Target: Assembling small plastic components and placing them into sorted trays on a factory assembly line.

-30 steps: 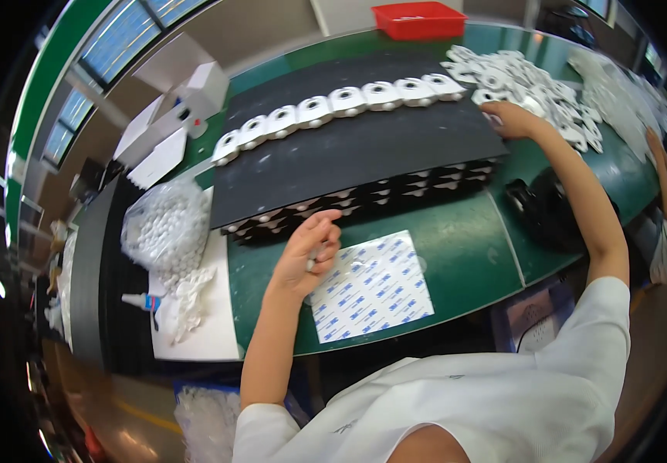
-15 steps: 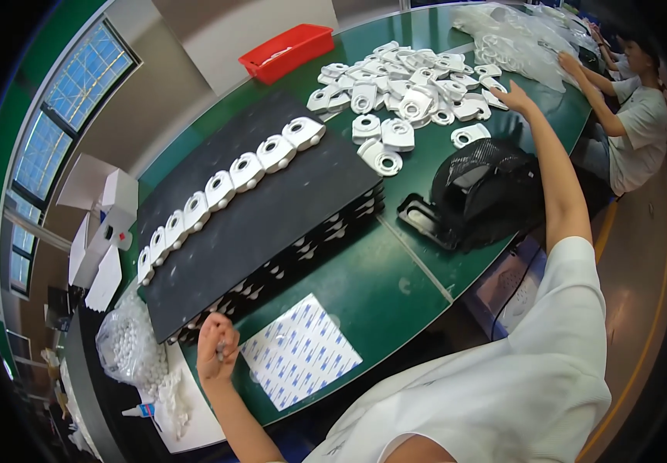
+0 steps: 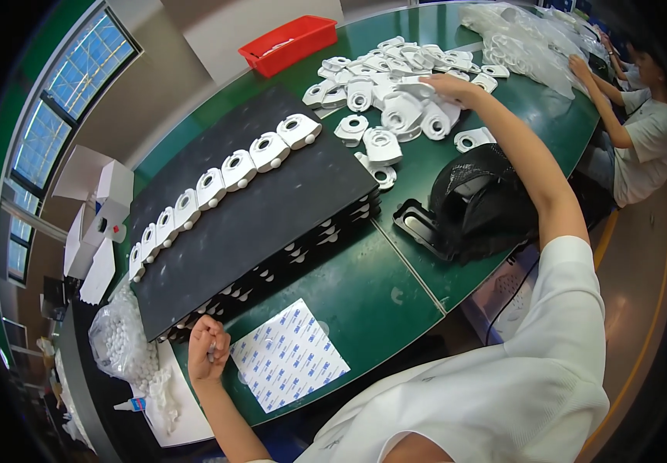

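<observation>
My right hand (image 3: 451, 90) reaches over the pile of white plastic parts (image 3: 364, 69), its fingers closed on one white plastic part (image 3: 417, 87). Each part has a round ring at one end; several lie tilted just below that hand. Down at the left, my left hand (image 3: 208, 349) is closed beside the front corner of a stack of black boards (image 3: 256, 212). Something small and greyish shows between its fingers, too small to name. A row of white parts with small round white knobs (image 3: 210, 187) runs diagonally across the top board.
A printed white sheet (image 3: 291, 355) lies near the table's front edge. Right of the stack sits a black mesh bag (image 3: 480, 201). A red bin (image 3: 291, 45) stands behind; a bag of white balls (image 3: 121, 332) is at left. Another person (image 3: 642, 127) works at far right beside clear plastic bags (image 3: 526, 38).
My right hand has moved left from the pile's right side onto its middle and closed on a part. Some parts there have shifted. My left hand stays closed by the stack's corner.
</observation>
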The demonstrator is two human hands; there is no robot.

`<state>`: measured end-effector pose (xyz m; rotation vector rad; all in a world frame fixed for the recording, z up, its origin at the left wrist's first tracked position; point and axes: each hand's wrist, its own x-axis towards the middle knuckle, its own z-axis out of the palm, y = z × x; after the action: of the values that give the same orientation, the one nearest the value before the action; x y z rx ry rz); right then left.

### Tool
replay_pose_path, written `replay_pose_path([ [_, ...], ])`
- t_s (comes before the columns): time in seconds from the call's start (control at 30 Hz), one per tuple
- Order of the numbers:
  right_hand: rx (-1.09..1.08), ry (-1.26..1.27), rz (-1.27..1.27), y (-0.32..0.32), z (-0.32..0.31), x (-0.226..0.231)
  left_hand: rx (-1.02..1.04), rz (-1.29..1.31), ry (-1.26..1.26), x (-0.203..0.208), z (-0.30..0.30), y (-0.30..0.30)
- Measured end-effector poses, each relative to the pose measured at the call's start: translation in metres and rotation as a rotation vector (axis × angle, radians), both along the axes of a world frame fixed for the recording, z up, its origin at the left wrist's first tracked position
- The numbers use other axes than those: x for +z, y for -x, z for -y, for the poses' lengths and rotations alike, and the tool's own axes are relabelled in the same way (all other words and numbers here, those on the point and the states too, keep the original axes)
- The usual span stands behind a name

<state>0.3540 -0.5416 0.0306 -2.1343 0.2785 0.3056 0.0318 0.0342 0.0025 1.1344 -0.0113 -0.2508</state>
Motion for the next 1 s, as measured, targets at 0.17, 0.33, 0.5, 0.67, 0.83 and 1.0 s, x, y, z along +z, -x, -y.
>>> replay_pose_path([
  [0.17, 0.213, 0.417, 0.313, 0.009, -0.023, 0.006, -0.036, 0.031, 0.053, 0.002, 0.003, 0.002],
  [0.33, 0.535, 1.277, 0.061, 0.053, 0.002, 0.036, -0.04, 0.018, 0.064, 0.01, 0.006, 0.007],
  [0.5, 0.567, 0.828, 0.367, 0.088, 0.051, -0.008, -0.085, -0.077, 0.242, 0.013, 0.019, 0.004],
  [0.67, 0.38, 1.005, 0.339, 0.122, 0.013, 0.037, -0.062, -0.067, 0.319, 0.004, 0.021, 0.006],
  [0.83, 0.266, 0.738, 0.931, 0.189, -0.08, 0.056, -0.044, -0.017, 0.301, 0.012, 0.033, 0.011],
  [1.0, 0.27, -0.307, 0.766, 0.288, -0.21, 0.015, 0.017, -0.034, 0.136, 0.012, 0.026, 0.012],
])
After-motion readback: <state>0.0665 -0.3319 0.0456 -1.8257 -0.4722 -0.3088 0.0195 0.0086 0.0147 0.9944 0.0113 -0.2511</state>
